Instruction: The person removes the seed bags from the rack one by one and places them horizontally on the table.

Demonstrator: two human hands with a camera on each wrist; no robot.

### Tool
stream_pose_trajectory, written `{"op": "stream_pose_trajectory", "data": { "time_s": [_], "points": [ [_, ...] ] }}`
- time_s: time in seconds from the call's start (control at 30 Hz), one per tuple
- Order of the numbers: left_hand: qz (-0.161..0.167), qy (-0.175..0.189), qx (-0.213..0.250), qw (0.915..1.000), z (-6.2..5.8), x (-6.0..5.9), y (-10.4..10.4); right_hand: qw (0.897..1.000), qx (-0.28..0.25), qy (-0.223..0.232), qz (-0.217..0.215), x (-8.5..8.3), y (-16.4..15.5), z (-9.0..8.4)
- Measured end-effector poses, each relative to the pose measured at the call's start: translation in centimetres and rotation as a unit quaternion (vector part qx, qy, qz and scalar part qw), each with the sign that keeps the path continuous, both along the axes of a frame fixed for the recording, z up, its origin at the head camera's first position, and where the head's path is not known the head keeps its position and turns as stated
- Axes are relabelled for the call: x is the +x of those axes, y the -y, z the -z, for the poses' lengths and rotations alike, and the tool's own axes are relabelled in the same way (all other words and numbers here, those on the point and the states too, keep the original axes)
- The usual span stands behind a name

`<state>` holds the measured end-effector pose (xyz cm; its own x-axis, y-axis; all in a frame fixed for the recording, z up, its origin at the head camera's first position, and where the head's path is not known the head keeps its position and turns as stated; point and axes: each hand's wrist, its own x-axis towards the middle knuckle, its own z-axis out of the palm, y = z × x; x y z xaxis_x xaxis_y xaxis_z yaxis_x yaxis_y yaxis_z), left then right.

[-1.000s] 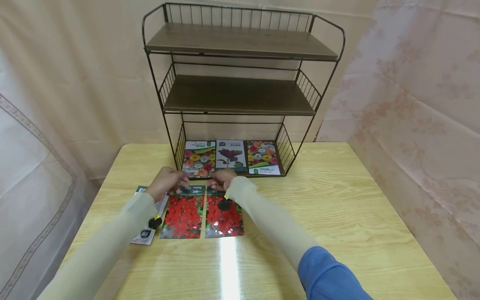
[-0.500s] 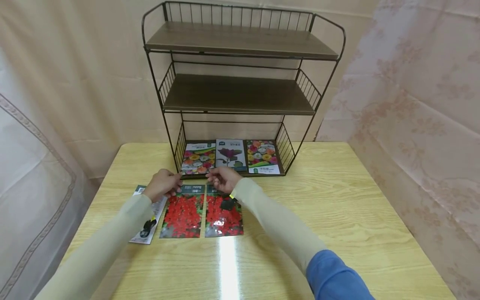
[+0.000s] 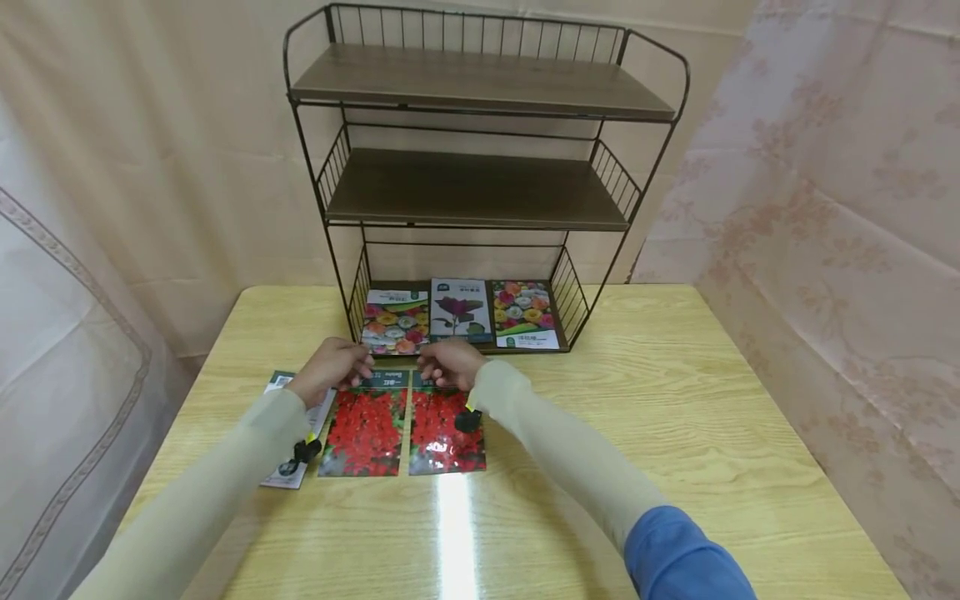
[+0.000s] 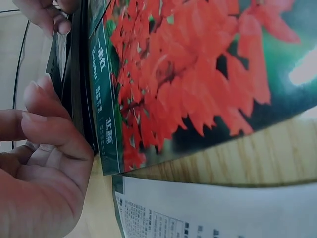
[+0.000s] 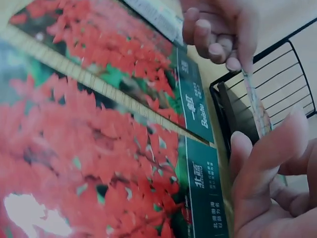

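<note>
Fingers of both hands curl at the front lip of the rack's bottom shelf in the head view: the left hand (image 3: pixel 330 369) and the right hand (image 3: pixel 448 365) each close on the near edge of the flower packet (image 3: pixel 396 321) lying at the left of that shelf. That packet has its long axis running front to back, its near end toward the person, slightly skewed beside the dark-leaf packet (image 3: pixel 461 310) and another flower packet (image 3: pixel 526 314). Both forearms reach forward and converge, wrists low over the table (image 3: pixel 675 417). Under the wrists two red-flower packets (image 3: pixel 365 429) lie flat side by side, long axes also front to back, green title bands toward the rack (image 3: pixel 480 179). A white packet (image 3: pixel 288 467) lies left of them.

From the left wrist, the fingers (image 4: pixel 54 124) are bent with their tips at the shelf's dark edge, just beside a red packet's green band; whether they pinch anything cannot be told here.

From the right wrist, the right fingers (image 5: pixel 262 158) and the left fingertips (image 5: pixel 218 39) pinch a thin packet edge (image 5: pixel 257 106) standing between them above the wire rim.
</note>
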<state>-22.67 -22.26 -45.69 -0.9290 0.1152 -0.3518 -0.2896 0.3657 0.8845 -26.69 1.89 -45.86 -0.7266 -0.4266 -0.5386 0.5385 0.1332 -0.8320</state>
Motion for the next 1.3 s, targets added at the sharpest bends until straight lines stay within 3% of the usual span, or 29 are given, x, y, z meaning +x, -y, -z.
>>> {"op": "stream_pose_trajectory", "data": {
  "time_s": [0.17, 0.47, 0.87, 1.3],
  "points": [
    [0.008, -0.005, -0.007, 0.9999, -0.1, 0.1, -0.3, 0.998, 0.026, -0.054, -0.007, 0.2, -0.2, -0.3],
    [0.003, -0.018, -0.023, 0.9996, 0.3, 0.4, -0.3, 0.992, 0.051, -0.109, -0.027, 0.6, -0.8, -0.6],
    [0.014, -0.047, -0.048, 0.9976, -0.2, 1.0, -1.3, 0.988, 0.062, -0.139, -0.033, 1.1, -1.8, -0.5],
    [0.021, -0.065, -0.042, 0.9968, -0.7, 1.8, -2.4, 0.98, 0.093, -0.17, -0.038, 1.6, -3.1, -0.4]
  ]
}}
